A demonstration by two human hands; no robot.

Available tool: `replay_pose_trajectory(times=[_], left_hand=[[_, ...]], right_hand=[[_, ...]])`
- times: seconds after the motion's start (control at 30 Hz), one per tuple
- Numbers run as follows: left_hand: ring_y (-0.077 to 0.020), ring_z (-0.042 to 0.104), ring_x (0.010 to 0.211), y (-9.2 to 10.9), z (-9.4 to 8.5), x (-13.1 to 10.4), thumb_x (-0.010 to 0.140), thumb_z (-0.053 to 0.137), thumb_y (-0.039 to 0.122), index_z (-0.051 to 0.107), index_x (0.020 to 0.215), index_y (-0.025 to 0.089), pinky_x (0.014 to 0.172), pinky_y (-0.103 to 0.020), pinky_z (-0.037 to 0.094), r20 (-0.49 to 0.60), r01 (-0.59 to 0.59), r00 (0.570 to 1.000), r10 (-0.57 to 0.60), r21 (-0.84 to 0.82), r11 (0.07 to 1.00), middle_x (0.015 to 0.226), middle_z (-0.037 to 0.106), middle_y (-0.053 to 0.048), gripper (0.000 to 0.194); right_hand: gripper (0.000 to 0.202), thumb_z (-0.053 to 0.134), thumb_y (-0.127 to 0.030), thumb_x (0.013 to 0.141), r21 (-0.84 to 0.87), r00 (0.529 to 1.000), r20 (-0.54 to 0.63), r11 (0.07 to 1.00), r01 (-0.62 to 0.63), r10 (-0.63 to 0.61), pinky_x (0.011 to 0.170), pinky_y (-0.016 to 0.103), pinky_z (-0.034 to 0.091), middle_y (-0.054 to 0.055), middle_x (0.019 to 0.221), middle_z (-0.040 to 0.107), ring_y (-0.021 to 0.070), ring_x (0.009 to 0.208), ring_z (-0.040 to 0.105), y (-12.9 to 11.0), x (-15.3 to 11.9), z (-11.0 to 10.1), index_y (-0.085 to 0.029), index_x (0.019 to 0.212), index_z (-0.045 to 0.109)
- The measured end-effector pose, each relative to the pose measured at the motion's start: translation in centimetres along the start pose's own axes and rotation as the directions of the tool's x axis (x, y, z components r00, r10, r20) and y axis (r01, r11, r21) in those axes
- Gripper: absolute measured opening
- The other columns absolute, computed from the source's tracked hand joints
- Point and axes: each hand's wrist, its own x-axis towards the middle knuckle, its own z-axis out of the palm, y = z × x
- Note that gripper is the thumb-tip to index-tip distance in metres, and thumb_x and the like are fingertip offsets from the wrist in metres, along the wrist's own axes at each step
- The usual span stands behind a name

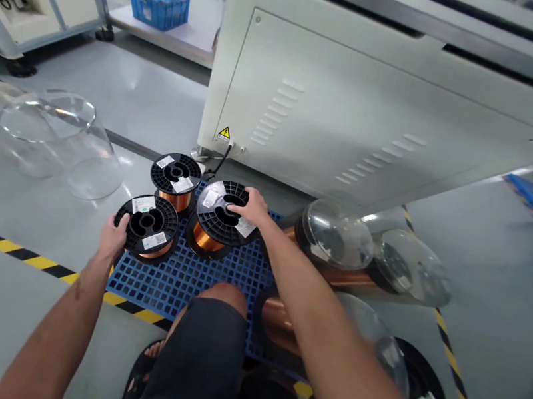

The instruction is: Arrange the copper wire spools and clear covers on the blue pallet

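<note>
Three black spools of copper wire stand on a blue grid pallet (167, 281) on the floor. My left hand (113, 236) grips the left rim of the near-left spool (147, 226). My right hand (251, 208) rests on top of the middle spool (219, 219), fingers in its hub hole. The third spool (175, 180) stands just behind them, untouched. My knee (216, 306) is over the pallet's near edge.
Larger copper spools under clear plastic covers (338, 238) lie to the right. Clear plastic domes (50, 128) sit on the floor at left. A grey machine cabinet (362, 107) stands behind. Yellow-black tape (6, 246) marks the floor. A blue crate (158, 6) is far back.
</note>
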Motion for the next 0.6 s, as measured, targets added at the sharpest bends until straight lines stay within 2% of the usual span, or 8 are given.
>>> replay_pose_trajectory(times=[0.1,0.2,0.37,0.5,0.6], left_hand=[[-0.0304,0.068,0.102,-0.3,0.1,0.4,0.087,0.057,0.037,0.066,0.11,0.009,0.097,-0.044,0.053,0.016,-0.007,1.0,0.007,0.004,1.0,0.108,0.072,-0.016,0.037],[-0.0305,0.068,0.1,-0.7,0.2,0.4,0.087,0.057,0.038,0.065,0.111,0.009,0.095,-0.044,0.054,0.019,0.003,1.0,-0.002,-0.01,1.0,0.107,0.072,-0.017,0.039],[-0.0294,0.068,0.101,-0.8,0.2,0.4,0.086,0.056,0.04,0.065,0.113,0.009,0.092,-0.04,0.055,0.016,-0.007,1.0,0.007,-0.022,1.0,0.108,0.072,-0.016,0.042],[-0.03,0.068,0.101,-1.4,0.1,1.1,0.085,0.055,0.045,0.065,0.111,0.01,0.093,-0.041,0.054,0.039,-0.033,0.999,0.033,-0.003,0.999,0.107,0.072,-0.015,0.045],[-0.0304,0.067,0.1,-1.8,0.1,1.6,0.084,0.054,0.047,0.065,0.109,0.01,0.093,-0.041,0.053,0.041,-0.053,0.998,0.052,0.03,0.998,0.106,0.072,-0.016,0.046]], right_hand=[[0.093,0.077,-0.042,0.074,0.0,0.999,-0.039,1.0,-0.03,0.03,0.114,0.044,0.033,0.017,0.151,0.039,0.0325,0.137,0.039,-0.3,-1.2,0.2,-0.012,0.149,0.032],[0.091,0.074,-0.042,0.076,-0.029,0.995,-0.049,0.996,-0.085,0.083,0.112,0.045,0.035,0.02,0.148,0.04,0.0352,0.134,0.042,-0.6,-3.9,0.8,-0.011,0.15,0.031],[0.093,0.07,-0.046,0.077,-0.113,0.983,-0.079,0.979,-0.172,0.164,0.103,0.042,0.042,0.021,0.135,0.045,0.0347,0.124,0.048,-1.6,-11.3,2.9,-0.01,0.153,0.029],[0.096,0.07,-0.048,0.078,-0.079,0.972,-0.056,0.97,-0.231,0.227,0.099,0.042,0.045,0.021,0.13,0.045,0.0355,0.122,0.049,-3.5,-17.2,4.8,-0.008,0.154,0.028],[0.097,0.069,-0.048,0.08,-0.06,0.971,-0.029,0.969,-0.24,0.238,0.098,0.044,0.046,0.022,0.129,0.045,0.0366,0.12,0.049,-5.1,-20.4,5.9,-0.005,0.155,0.026]])
